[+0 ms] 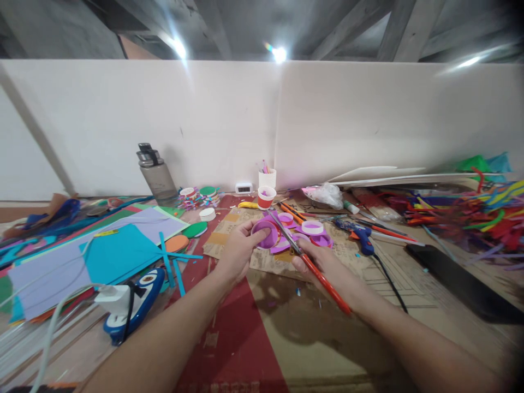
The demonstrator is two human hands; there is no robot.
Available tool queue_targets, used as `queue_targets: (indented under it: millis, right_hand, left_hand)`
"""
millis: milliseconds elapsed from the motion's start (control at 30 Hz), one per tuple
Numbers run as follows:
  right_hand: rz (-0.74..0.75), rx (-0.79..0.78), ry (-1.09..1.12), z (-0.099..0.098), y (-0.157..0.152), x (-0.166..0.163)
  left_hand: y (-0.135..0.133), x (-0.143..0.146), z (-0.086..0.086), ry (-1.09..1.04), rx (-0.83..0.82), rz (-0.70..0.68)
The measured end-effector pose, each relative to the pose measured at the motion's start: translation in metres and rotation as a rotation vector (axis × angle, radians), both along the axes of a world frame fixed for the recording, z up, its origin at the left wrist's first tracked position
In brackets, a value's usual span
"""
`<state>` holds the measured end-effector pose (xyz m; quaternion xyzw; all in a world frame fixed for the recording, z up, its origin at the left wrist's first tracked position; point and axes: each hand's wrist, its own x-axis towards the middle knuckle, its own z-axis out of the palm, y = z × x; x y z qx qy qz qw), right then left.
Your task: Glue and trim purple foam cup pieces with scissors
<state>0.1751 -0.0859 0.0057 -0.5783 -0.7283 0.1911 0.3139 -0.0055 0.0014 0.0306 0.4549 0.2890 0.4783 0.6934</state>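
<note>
My left hand (239,248) is closed around a small purple cup-like piece (267,233), tilted so its open end faces me. My right hand (323,262) grips red-handled scissors (317,270); the metal blades (282,229) reach up and left beside the purple piece. Below and behind the piece lie purple foam cut-outs (282,245) and several small purple and white rings (313,226) on a brown paper sheet (229,240).
Coloured foam sheets (123,248) and a blue-and-white device (135,300) lie at left. A grey water bottle (155,174), white cups (267,188) and a blue glue gun (360,237) with its black cord stand further back. Coloured strips (483,213) pile up at right, near a black slab (458,281).
</note>
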Motion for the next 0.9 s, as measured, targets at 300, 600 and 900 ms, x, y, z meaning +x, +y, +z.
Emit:
queue_targets:
  millis: [300,600,900]
  right_hand:
    - [-0.006,-0.013,0.004,0.0019,-0.0027,-0.002]
    - [0.027,0.01,0.013,0.0061,-0.002,-0.0034]
    - [0.024,0.024,0.019,0.0029,-0.0002,-0.003]
  left_hand:
    - [0.0025,0.001,-0.0023,-0.053,-0.065,0.024]
    - [-0.0017,0.0034,-0.0031,0.001,-0.002,0.003]
    - [-0.0039,0.0036,-0.0001,0.023,0.026,-0.014]
